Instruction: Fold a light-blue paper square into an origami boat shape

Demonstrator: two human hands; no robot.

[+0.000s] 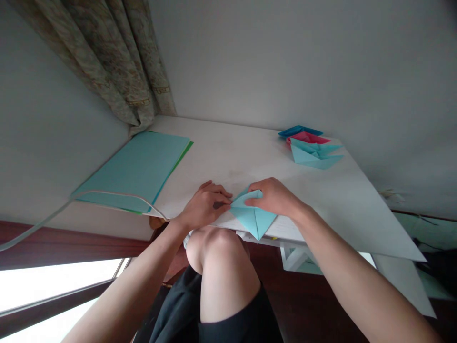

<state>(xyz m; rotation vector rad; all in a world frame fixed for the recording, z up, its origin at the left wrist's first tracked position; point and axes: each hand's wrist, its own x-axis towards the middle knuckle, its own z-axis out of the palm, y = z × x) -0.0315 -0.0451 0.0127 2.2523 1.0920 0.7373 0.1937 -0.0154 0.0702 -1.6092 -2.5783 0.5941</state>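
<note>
A light blue folded paper [256, 220], shaped like a diamond with a crease down its middle, lies at the table's front edge, one corner poking past it. My right hand [273, 195] grips its upper right part, thumb on top of a raised flap and fingers behind. At the paper's left corner, my left hand [209, 204] rests on the table with fingers bent and fingertips touching that corner. Whether the left fingers pinch the corner or only press it is hard to see.
Several coloured sheets [139, 164] lie stacked at the left, a white cable [117, 192] crossing them. At the back right stand a light blue paper boat [314, 155], a pink one [310, 137] and a dark blue one [300, 130]. A curtain [117, 62] hangs at the back left corner.
</note>
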